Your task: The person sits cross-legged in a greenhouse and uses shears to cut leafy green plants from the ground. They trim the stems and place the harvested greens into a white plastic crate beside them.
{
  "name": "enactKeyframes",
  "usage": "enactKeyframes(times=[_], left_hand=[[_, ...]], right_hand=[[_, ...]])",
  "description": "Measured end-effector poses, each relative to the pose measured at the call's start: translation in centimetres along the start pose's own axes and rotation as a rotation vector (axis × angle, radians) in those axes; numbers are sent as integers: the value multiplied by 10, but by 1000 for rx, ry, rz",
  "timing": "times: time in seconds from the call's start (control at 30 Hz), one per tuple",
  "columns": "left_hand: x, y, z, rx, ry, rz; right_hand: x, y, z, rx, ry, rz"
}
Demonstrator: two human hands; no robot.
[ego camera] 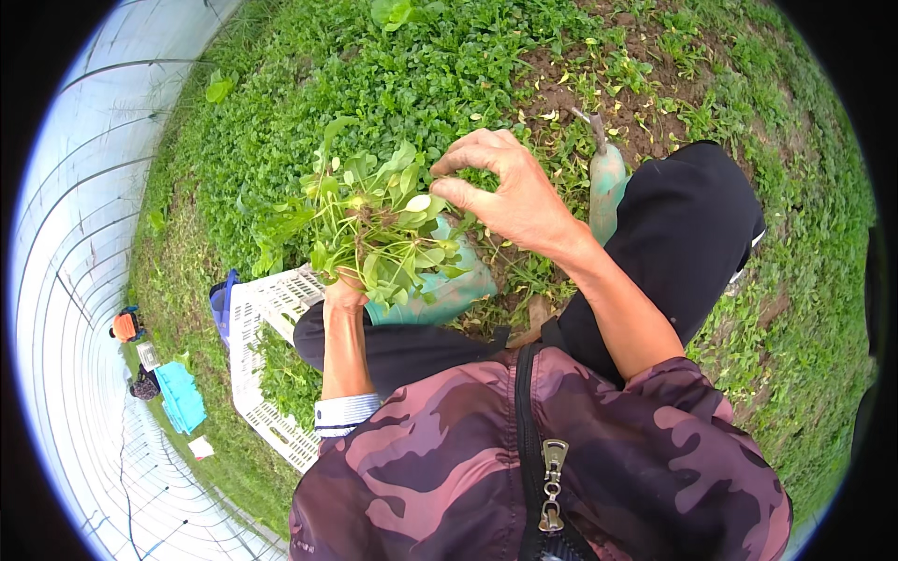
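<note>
A loose bunch of leafy greens, with soil-covered roots at its middle, is held up in my left hand; its leaves hide most of that hand. To the right of the bunch is my right hand, bare and bent at the fingers. Its thumb and forefinger tips are slightly apart beside the outer leaves, with nothing visible between them. One pale yellowish leaf stands out on the bunch, just left of that thumb. Below the greens is a green rubber boot on my leg.
At left, a white slatted plastic crate contains cut greens, with a blue bag behind it. A metal hand tool rises beside my other boot. Low plants cover the ground. Farther off are turquoise crates and two people.
</note>
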State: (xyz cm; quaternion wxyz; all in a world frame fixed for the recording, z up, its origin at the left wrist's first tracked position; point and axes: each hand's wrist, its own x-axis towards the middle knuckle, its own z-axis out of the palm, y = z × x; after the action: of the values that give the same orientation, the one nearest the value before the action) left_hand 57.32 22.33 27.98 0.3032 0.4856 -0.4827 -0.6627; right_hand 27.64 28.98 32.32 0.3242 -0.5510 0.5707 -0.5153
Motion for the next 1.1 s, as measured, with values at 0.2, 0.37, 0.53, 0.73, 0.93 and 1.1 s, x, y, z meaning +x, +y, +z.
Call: enactKeyframes(times=[0.2,0.37,0.53,0.73,0.93,1.1], left_hand=[[6,7,11,-46,-20,-46],[6,11,14,-69,-33,-80],[5,13,19,-103,-38,-147],[0,20,25,-60,-29,-87],[7,28,32,11,-304,-59],[10,14,18,179,-177,-122]], right_hand=[[-5,-5,8,158,7,14],[2,5,-6,-84,302,-106],[-5,-3,14,-141,102,-290],[1,2,2,-228,348,-253],[-7,-14,12,0,-18,-135],[-9,-9,10,194,135,-27]])
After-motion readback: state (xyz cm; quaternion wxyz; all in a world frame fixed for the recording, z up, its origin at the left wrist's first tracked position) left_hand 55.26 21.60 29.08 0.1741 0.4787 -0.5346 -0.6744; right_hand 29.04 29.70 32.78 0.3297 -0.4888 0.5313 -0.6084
